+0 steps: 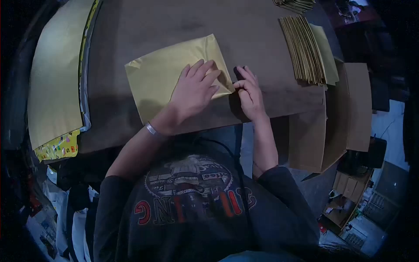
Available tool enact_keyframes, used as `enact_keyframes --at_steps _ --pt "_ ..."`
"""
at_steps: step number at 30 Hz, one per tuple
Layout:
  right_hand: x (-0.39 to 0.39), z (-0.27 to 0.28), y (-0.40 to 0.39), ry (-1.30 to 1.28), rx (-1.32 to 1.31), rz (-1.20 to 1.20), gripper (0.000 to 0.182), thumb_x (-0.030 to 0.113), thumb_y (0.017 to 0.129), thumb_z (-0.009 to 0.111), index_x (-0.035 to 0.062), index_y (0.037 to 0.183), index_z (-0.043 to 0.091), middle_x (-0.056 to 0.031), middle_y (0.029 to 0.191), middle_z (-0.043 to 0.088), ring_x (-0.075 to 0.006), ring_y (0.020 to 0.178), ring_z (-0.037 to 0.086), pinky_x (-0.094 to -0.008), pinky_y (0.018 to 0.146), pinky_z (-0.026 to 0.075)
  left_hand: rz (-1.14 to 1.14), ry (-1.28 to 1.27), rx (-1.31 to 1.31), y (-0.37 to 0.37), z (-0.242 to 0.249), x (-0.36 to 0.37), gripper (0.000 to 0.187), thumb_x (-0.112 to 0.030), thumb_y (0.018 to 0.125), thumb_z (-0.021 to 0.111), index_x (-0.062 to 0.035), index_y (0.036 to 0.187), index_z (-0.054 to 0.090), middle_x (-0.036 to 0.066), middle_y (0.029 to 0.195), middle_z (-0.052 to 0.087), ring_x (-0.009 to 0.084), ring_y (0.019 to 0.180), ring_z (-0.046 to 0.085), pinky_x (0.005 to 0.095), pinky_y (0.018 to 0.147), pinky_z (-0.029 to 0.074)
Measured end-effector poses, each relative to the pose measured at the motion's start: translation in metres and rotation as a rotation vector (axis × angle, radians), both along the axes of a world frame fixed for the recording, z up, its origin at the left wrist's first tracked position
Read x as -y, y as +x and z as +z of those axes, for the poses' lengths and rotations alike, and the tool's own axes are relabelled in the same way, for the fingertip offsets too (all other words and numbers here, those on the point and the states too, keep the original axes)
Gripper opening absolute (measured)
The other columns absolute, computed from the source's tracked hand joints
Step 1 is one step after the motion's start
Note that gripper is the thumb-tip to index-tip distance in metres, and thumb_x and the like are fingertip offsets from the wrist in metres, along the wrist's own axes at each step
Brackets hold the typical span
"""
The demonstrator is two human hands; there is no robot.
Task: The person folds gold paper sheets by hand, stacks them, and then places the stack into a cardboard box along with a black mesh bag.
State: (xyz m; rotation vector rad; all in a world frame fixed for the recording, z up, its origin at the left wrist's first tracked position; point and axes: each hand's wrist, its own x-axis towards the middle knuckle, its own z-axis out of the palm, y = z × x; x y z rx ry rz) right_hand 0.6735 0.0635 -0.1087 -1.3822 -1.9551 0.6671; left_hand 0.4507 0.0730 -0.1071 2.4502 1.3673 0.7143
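Observation:
A sheet of gold paper (157, 78) lies at a slant on the dark table in front of me, its near right part creased and turned up. My left hand (195, 87) rests on the right half of this sheet, fingers spread and palm down. At the sheet's right corner, my right hand (249, 94) has its fingers curled, with the corner pinched at the fingertips. Something black (238, 73) shows at one finger of that hand. A bracelet (151, 128) circles my left wrist.
A tall pile of larger gold sheets (56, 74) stands along the table's left edge, with yellow printed wrapping (61, 145) beneath. On the right, a row of folded gold pieces (302, 50) stands near another bundle (297, 4). An open cardboard box (307, 139) sits beside the table's right edge.

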Motion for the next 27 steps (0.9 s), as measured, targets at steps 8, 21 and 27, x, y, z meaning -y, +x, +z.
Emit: enact_keyframes --at_steps 8,21,27 --pt "-0.005 0.009 -0.007 -0.047 0.091 0.052 0.02 0.017 0.092 0.05 0.0013 0.087 0.062 -0.0162 0.141 0.048 -0.0362 0.139 0.032 -0.0475 0.114 0.021 0.016 -0.035 0.026 0.0 -0.001 -0.004 0.045 -0.031 0.092 0.056 -0.0109 0.131 0.049 0.014 0.141 0.041 0.0348 0.134 0.034 0.0486 0.111 0.028" --pt "-0.012 -0.01 0.01 0.138 -0.118 -0.029 0.016 0.014 0.092 0.055 0.0005 0.083 0.059 -0.0148 0.118 0.06 -0.0346 0.119 0.05 -0.0437 0.101 0.038 0.028 0.002 -0.161 0.004 0.002 -0.001 0.053 -0.044 0.092 0.053 -0.0189 0.138 0.047 0.017 0.146 0.037 0.0382 0.137 0.029 0.0546 0.11 0.026" --pt "-0.005 -0.012 0.032 0.18 -0.081 -0.213 0.015 0.012 0.092 0.057 -0.0002 0.083 0.059 -0.0129 0.112 0.064 -0.0321 0.112 0.055 -0.0412 0.097 0.042 -0.004 -0.056 -0.365 0.009 0.015 0.001 0.047 -0.044 0.097 0.046 -0.0329 0.142 0.042 0.02 0.152 0.025 0.0431 0.142 0.019 0.0718 0.104 0.022"
